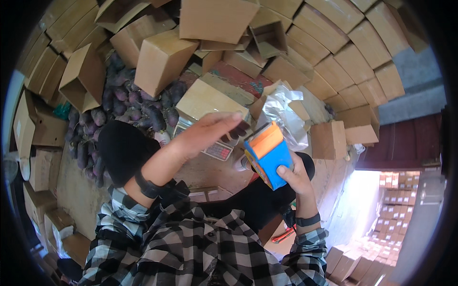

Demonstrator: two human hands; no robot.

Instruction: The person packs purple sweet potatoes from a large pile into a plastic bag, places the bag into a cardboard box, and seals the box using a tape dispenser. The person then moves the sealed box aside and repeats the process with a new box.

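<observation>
A blue and orange tape dispenser (pixel 270 157) with a toothed edge is in my right hand (pixel 297 175), thumb across its blue side. Left of it, my left hand (pixel 222 130) is raised palm down with its fingers apart, over a cardboard carton (pixel 211 96) with shiny tape on it. Partly hidden beneath that hand is a scale's keypad (pixel 220 150) with red keys. Crumpled silvery plastic film (pixel 282 118) lies just beyond the dispenser.
A large heap of dark purple root vegetables (pixel 121 103) covers the floor at the left. Open cartons (pixel 161 60) lie tumbled ahead, and stacked cartons (pixel 332 35) form a wall behind them. A red-handled tool (pixel 283 235) lies near my right forearm.
</observation>
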